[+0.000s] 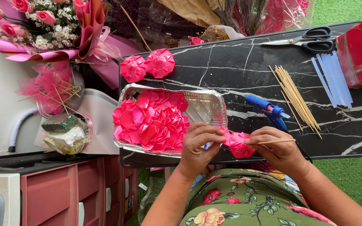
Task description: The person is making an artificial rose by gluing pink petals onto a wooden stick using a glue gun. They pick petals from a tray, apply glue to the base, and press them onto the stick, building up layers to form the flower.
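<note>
The left hand [200,142] is pinching a pink paper flower [237,144] just below the foil tray [214,104], at the tabletop [239,75] edge; the right hand [279,148], grip narrow, is holding a skewer [277,142] lying crosswise, its tip at the flower's right; no labels are showing

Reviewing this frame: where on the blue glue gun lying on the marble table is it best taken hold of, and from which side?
Probably by the blue glue gun's handle, the part angling down toward the right hand. Come from above and the near edge of the table: the gun lies flat, its handle end is nearest that hand, and the bundle of wooden skewers crowds its right side.
</note>
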